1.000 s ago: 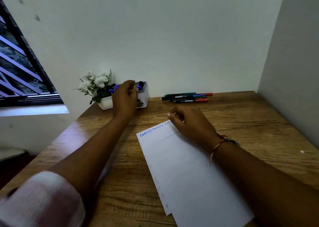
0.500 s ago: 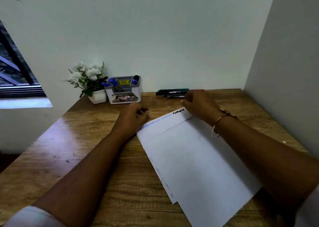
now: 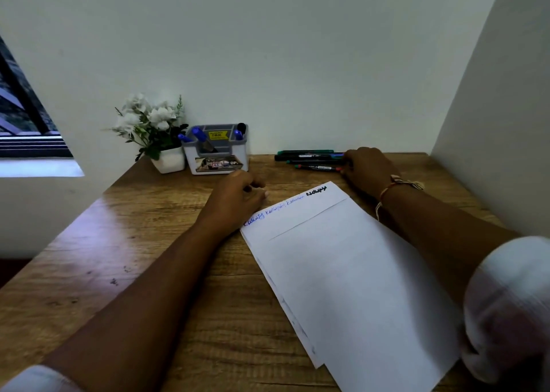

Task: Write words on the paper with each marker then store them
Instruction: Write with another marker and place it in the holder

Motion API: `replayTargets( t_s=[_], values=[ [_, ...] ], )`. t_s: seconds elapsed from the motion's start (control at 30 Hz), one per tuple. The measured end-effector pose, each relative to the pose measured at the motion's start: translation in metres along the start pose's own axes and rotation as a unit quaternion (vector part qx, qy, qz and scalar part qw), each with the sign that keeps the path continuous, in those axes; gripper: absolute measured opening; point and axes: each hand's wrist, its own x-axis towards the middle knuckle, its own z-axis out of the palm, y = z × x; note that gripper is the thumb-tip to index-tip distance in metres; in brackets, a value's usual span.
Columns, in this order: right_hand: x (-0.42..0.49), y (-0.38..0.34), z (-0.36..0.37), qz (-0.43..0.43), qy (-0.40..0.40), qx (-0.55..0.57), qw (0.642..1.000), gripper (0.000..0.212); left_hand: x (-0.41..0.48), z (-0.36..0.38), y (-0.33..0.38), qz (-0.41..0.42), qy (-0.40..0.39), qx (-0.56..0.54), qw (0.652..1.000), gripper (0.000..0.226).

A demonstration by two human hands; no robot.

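My right hand (image 3: 364,168) is down on the right-hand ends of the four loose markers (image 3: 309,157), which lie in a row at 1 o'clock against the back wall (image 3: 297,79). Its fingers are hidden under the back of the hand, so I cannot tell whether they are clamped on one. My left hand (image 3: 238,196) rests on the worktop (image 3: 148,257) just beside the paper's top left corner, its fingers (image 3: 260,194) loosely curled on nothing. The markers lie close side by side, so a careless pinch could drag or roll a neighbour. The red-ended marker (image 3: 318,167), nearest me, could skid onto the paper (image 3: 342,272), which runs from the centre toward 5 o'clock with words along its top edge. My right forearm passes over the sheets' right edge and could shift them, since nothing pins them. Room is tight at 3 o'clock, where the side wall (image 3: 491,123) closes in, and at 12. The widest room to move is toward 9 o'clock. The organiser (image 3: 217,156), with markers in it, stands at 11 beside the flower pot (image 3: 168,161).
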Motion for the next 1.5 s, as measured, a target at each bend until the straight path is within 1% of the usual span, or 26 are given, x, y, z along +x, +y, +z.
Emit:
replayTargets(
  t_s=[0.13, 0.33, 0.4, 0.47, 0.57, 0.63, 0.7, 0.8, 0.87, 0.9, 0.93, 0.97, 1.0, 1.03, 1.07, 1.13, 1.17, 1.23, 1.3, 1.33, 1.5],
  values=[
    [-0.002, 0.000, -0.003, 0.004, -0.007, -0.005, 1.000, 0.033, 0.000, -0.001, 0.003, -0.002, -0.001, -0.004, 1.000, 0.023],
    [-0.014, 0.003, -0.010, 0.020, -0.012, 0.060, 0.998, 0.022, -0.001, -0.003, 0.008, 0.000, -0.002, -0.011, 1.000, 0.021],
    [-0.019, 0.003, -0.016, 0.024, 0.012, 0.101, 0.995, 0.016, -0.002, -0.003, 0.008, 0.002, 0.001, -0.015, 1.000, 0.021],
    [-0.023, -0.002, -0.026, 0.010, 0.052, 0.157, 0.986, 0.014, -0.002, -0.003, 0.010, 0.003, 0.008, -0.024, 1.000, 0.018],
    [-0.032, -0.019, -0.051, -0.021, 0.115, 0.245, 0.962, 0.014, -0.003, -0.004, 0.015, 0.008, 0.024, -0.040, 0.999, 0.015],
    [-0.040, -0.035, -0.067, -0.020, 0.157, 0.344, 0.925, 0.014, -0.005, -0.004, 0.018, 0.019, 0.040, -0.064, 0.997, 0.015],
    [-0.050, -0.051, -0.078, -0.010, 0.170, 0.474, 0.864, 0.015, -0.006, -0.005, 0.021, 0.032, 0.057, -0.095, 0.993, 0.015],
    [-0.065, -0.071, -0.086, 0.035, 0.123, 0.636, 0.761, 0.009, -0.007, -0.005, 0.024, 0.039, 0.073, -0.128, 0.988, 0.016],
    [-0.074, -0.080, -0.082, 0.061, 0.096, 0.720, 0.684, 0.007, -0.008, -0.005, 0.026, 0.035, 0.082, -0.144, 0.986, 0.017],
    [-0.077, -0.084, -0.078, 0.066, 0.088, 0.750, 0.652, 0.009, -0.008, -0.006, 0.026, 0.033, 0.088, -0.153, 0.984, 0.017],
    [-0.080, -0.087, -0.072, 0.067, 0.079, 0.768, 0.632, 0.010, -0.009, -0.007, 0.027, 0.032, 0.093, -0.163, 0.982, 0.018],
    [-0.083, -0.090, -0.065, 0.068, 0.071, 0.772, 0.627, 0.012, -0.009, -0.008, 0.028, 0.029, 0.095, -0.174, 0.980, 0.018],
    [-0.086, -0.092, -0.057, 0.068, 0.062, 0.763, 0.640, 0.013, -0.010, -0.008, 0.030, 0.025, 0.095, -0.187, 0.977, 0.019],
    [-0.089, -0.094, -0.049, 0.064, 0.053, 0.739, 0.669, 0.015, -0.010, -0.008, 0.031, 0.020, 0.092, -0.201, 0.975, 0.020],
    [-0.092, -0.095, -0.041, 0.049, 0.046, 0.703, 0.708, 0.017, -0.011, -0.008, 0.032, 0.014, 0.086, -0.220, 0.972, 0.021],
    [-0.096, -0.097, -0.029, -0.005, 0.034, 0.618, 0.786, 0.020, -0.010, -0.007, 0.035, 0.002, 0.066, -0.265, 0.962, 0.024],
    [-0.098, -0.098, -0.024, -0.037, 0.029, 0.581, 0.813, 0.021, -0.011, -0.007, 0.036, -0.003, 0.055, -0.289, 0.956, 0.026],
    [-0.101, -0.101, -0.018, -0.089, 0.024, 0.515, 0.852, 0.023, -0.011, -0.006, 0.038, -0.014, 0.034, -0.337, 0.941, 0.029],
    [-0.102, -0.104, -0.013, -0.110, 0.022, 0.464, 0.879, 0.020, -0.012, -0.005, 0.040, -0.023, 0.018, -0.370, 0.929, 0.030],
    [-0.102, -0.104, -0.012, -0.115, 0.021, 0.447, 0.887, 0.021, -0.012, -0.004, 0.040, -0.027, 0.015, -0.377, 0.926, 0.030],
    [-0.103, -0.107, -0.012, -0.120, 0.014, 0.436, 0.892, 0.020, -0.014, -0.001, 0.041, -0.043, 0.021, -0.400, 0.915, 0.023]
  ],
)
